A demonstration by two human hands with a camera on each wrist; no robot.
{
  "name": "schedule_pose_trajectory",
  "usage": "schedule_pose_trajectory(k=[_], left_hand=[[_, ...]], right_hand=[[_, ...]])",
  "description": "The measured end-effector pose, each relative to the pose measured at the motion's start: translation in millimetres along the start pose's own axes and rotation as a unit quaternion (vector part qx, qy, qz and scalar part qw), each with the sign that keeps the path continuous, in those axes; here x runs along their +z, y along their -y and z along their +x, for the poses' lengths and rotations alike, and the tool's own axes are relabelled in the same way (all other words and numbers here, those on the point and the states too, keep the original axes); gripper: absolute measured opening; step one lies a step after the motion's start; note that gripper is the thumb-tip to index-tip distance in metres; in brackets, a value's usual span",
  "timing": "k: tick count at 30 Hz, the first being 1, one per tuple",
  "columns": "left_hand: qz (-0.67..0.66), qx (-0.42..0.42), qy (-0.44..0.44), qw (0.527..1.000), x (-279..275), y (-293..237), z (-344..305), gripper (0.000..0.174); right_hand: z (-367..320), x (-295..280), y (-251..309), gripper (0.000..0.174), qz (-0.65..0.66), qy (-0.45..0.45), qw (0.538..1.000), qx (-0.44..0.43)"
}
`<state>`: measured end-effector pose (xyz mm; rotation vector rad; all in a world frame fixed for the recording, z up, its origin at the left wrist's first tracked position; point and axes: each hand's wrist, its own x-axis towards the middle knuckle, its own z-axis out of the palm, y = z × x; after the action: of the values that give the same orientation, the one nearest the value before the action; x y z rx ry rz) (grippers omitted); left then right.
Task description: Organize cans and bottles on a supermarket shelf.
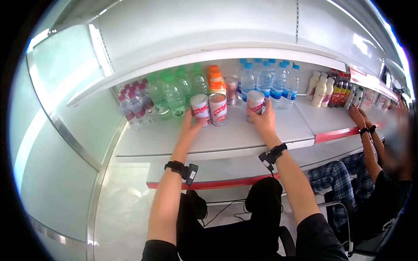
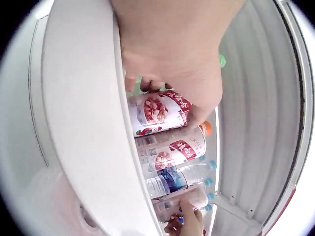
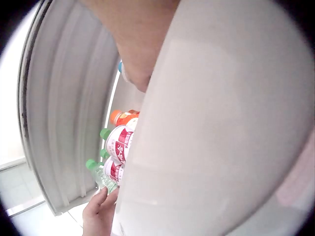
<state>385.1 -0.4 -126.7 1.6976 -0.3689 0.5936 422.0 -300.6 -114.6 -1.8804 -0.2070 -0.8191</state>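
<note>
Two white-and-red food cans stand side by side near the middle of the shelf. My left hand [image 1: 190,129] grips the left can [image 1: 200,108], thumb across its front. In the left wrist view that can shows a bowl of food on its label, with the fingers bent behind it. The neighbouring can [image 1: 218,111] stands right beside it. Further right, my right hand [image 1: 264,122] holds another such can [image 1: 254,102], thumb and fingers on either side. In the right wrist view, the right hand [image 3: 135,61] hides most of its can.
Behind the cans stand green-capped bottles [image 1: 174,98], orange-capped bottles [image 1: 216,82], a brownish can [image 1: 231,91] and blue-capped water bottles [image 1: 264,80]. Small purple-capped bottles [image 1: 135,104] are at far left. An upper shelf [image 1: 209,54] overhangs. Another person's hands [image 1: 359,117] reach in at right.
</note>
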Motion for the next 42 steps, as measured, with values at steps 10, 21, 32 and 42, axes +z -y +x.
schedule_pose_trajectory(k=[10,21,32,42], left_hand=[[0.005,-0.060,0.002,0.998,-8,-8,-2,0.064],[-0.005,-0.075,0.043,0.996,-6,-12,-6,0.057],[0.113,-0.040,0.115,0.986,-3,-19,-15,0.058],[0.244,0.104,0.129,0.956,24,-59,-16,0.092]], right_hand=[[1,-4,-1,0.085,0.001,0.029,0.999,0.032],[1,-1,-3,0.084,0.129,0.132,0.982,0.046],[-2,-1,1,0.088,0.077,0.198,0.977,-0.012],[-5,-6,13,0.097,0.063,0.215,0.975,0.008]])
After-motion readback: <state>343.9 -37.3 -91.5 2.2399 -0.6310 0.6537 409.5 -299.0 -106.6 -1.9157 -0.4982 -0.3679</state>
